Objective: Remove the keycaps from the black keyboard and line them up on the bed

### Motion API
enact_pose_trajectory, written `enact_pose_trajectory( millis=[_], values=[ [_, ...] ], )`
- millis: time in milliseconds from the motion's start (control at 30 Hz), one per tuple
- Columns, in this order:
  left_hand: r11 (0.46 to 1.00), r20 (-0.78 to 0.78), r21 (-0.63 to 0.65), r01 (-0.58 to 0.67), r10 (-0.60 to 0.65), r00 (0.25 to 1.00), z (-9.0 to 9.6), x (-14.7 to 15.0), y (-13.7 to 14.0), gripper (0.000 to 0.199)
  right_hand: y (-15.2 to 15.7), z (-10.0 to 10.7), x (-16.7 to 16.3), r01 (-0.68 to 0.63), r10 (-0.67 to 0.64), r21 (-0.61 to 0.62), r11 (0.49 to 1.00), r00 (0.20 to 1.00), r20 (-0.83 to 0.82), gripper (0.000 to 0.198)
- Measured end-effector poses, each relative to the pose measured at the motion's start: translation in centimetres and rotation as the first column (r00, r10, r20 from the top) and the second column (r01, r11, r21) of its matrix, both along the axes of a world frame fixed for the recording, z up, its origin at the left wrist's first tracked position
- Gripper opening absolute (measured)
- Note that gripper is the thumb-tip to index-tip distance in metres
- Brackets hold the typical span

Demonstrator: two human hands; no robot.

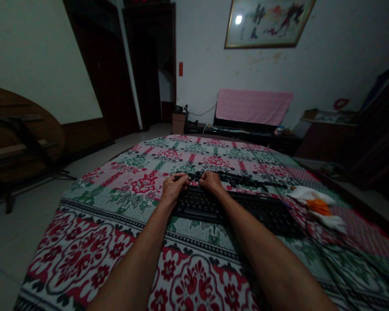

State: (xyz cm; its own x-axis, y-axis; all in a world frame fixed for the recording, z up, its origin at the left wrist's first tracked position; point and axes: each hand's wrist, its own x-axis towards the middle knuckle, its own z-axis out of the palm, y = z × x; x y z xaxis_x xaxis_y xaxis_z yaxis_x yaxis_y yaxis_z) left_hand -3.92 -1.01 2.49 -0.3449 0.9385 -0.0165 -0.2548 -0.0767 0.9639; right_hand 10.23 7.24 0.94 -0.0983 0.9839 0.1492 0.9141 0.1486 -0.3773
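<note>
One flowered tablecloth [194, 280] bears one black keyboard [272, 216] and, at the keyboard's three o'clock, one white-and-orange bundle [319, 207]. One left hand [174, 188] and one right hand [210, 181] curl at its eleven o'clock; whether they clamp anything cannot be told. Loose black keys [243, 179], too small to count, line twelve o'clock.

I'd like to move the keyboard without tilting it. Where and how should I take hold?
The keyboard is probably best gripped by its two short ends, coming from the left and right sides at once. It is long, narrow and lies flat on the tablecloth, so end grips should keep it level. Take care at the right end: dark cables lie close.
</note>
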Motion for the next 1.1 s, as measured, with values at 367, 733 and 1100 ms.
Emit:
enact_pose_trajectory(
  millis=[367,733,1100],
  values=[
    [0.986,-0.199,-0.046,0.162,-0.168,0.965,0.1,0.0,-0.4,0.034,-3.4,2.0,2.7,-0.109,0.125,0.190,0.976,0.989,-0.074,0.021],
    [0.949,-0.389,-0.109,0.297,-0.316,0.865,0.6,0.9,-1.4,0.025,-9.3,3.2,8.2,-0.434,0.443,-0.235,0.870,0.896,-0.014,0.112],
    [0.967,-0.427,-0.158,0.201,-0.251,0.869,1.6,0.3,-1.7,0.026,-9.3,2.4,7.2,-0.433,0.446,-0.196,0.880,0.895,0.023,0.120]
  ],
)
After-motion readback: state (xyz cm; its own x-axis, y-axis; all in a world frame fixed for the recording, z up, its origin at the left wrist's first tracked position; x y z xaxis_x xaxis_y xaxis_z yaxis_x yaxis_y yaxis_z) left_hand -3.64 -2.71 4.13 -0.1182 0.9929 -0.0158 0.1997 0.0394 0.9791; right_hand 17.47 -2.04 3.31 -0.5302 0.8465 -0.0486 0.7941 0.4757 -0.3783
